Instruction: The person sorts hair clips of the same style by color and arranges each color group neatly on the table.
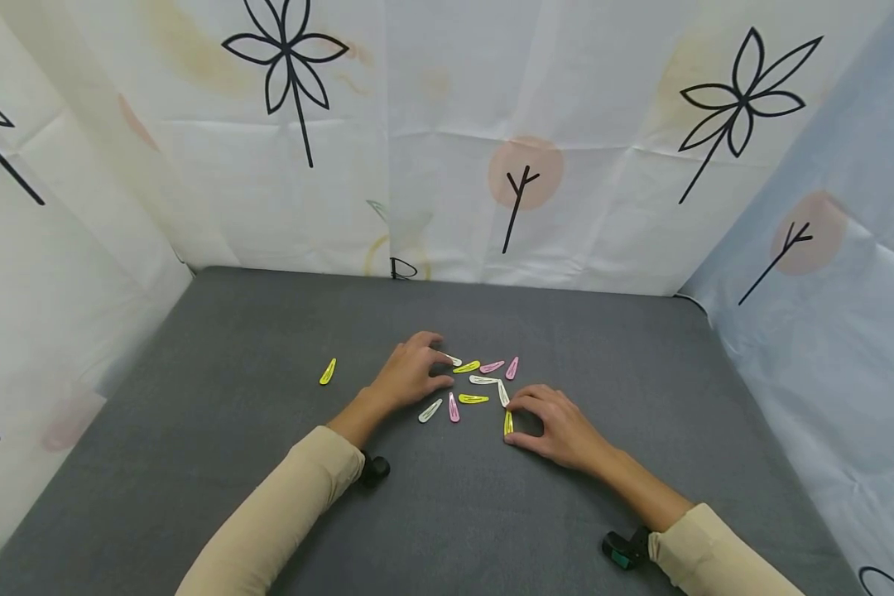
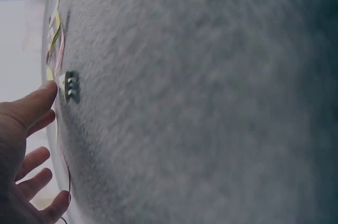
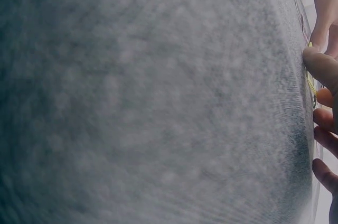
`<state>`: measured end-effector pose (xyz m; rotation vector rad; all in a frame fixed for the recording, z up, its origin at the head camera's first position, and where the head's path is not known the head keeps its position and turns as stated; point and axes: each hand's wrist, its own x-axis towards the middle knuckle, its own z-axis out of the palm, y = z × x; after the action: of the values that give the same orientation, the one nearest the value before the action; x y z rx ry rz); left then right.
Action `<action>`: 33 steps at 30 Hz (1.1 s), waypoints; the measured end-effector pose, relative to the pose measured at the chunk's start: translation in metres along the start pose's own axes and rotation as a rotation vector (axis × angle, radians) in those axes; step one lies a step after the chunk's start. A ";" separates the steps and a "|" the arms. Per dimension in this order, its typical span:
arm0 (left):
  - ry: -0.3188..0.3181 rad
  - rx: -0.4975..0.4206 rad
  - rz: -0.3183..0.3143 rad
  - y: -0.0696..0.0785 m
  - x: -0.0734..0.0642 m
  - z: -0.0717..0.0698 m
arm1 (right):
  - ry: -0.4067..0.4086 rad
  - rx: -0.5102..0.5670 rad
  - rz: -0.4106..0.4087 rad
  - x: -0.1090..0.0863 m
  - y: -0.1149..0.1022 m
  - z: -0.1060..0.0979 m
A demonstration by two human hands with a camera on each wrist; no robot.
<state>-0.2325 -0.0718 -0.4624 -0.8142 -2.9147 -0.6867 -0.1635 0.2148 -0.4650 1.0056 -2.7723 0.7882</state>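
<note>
Yellow, white and pink snap hair clips lie on a dark grey surface in the head view. My right hand [image 1: 560, 424] holds a yellow hair clip [image 1: 508, 423] lengthwise between thumb and forefinger, down at the surface. That clip's upper end is close to a slanting white hair clip [image 1: 502, 393]. Fingers spread, my left hand [image 1: 410, 374] is at the left side of the group, its fingertips beside a partly hidden white hair clip [image 1: 455, 361]; whether they touch it is unclear. In the left wrist view the thumb [image 2: 39, 102] is extended near a pale clip [image 2: 64, 85].
A lone yellow clip [image 1: 328, 372] lies left of my left hand. Below the group are a pale clip [image 1: 430, 410], a pink clip [image 1: 454, 407] and a yellow clip [image 1: 473, 399]. White patterned cloth walls [image 1: 447, 165] enclose the grey surface [image 1: 268, 331].
</note>
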 end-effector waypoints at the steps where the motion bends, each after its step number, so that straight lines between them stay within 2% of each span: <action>1: 0.007 0.003 -0.001 0.001 0.001 0.001 | 0.000 0.000 -0.001 0.000 0.000 0.000; 8: 0.044 -0.008 0.018 0.003 0.007 0.008 | 0.009 -0.001 -0.007 0.000 0.000 0.001; 17: 0.034 -0.036 -0.024 0.005 0.010 0.009 | 0.029 -0.019 -0.028 -0.001 0.000 0.002; 26: 0.036 -0.045 -0.020 0.005 0.010 0.008 | 0.026 -0.007 -0.020 -0.001 -0.001 0.002; 33: 0.051 -0.051 0.007 0.005 0.012 0.009 | 0.029 -0.005 -0.021 -0.001 0.001 0.003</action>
<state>-0.2393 -0.0586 -0.4662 -0.7988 -2.8584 -0.7727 -0.1632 0.2143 -0.4681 1.0123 -2.7340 0.7864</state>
